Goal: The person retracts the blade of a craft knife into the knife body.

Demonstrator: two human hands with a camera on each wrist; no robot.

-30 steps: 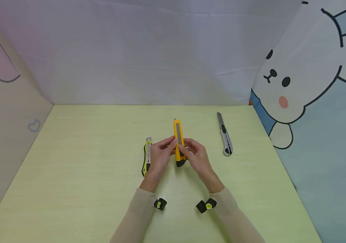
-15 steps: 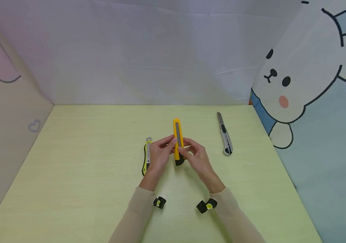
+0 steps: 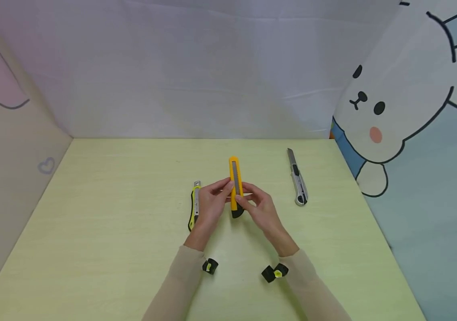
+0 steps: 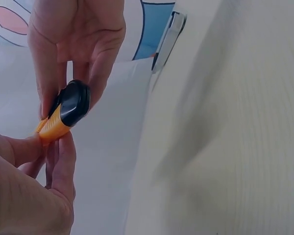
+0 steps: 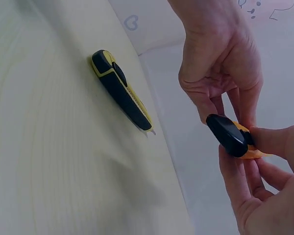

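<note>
A yellow utility knife (image 3: 234, 168) with a black end cap is held above the table, its capped end toward the person. The left hand (image 3: 211, 203) pinches its left side between thumb and fingers. From the right side, the right hand (image 3: 261, 210) grips it lower down, thumb on the slider near the cap. No blade tip shows beyond the yellow body in the head view. In the right wrist view the black cap (image 5: 227, 135) faces the camera, and the right thumb (image 5: 272, 142) presses by the slider. Fingers behind the knife are partly hidden.
A yellow-and-black utility knife (image 3: 192, 209) lies left of the left hand, partly hidden by it. To the right lies a silver utility knife (image 3: 299, 183) with its blade extended. The pale table (image 3: 112, 223) meets a white backdrop (image 3: 192, 89) behind.
The small blade tip at the yellow knife's far end has gone back into the body. The right thumb has slid slightly toward the black cap. Both hands keep their hold.
</note>
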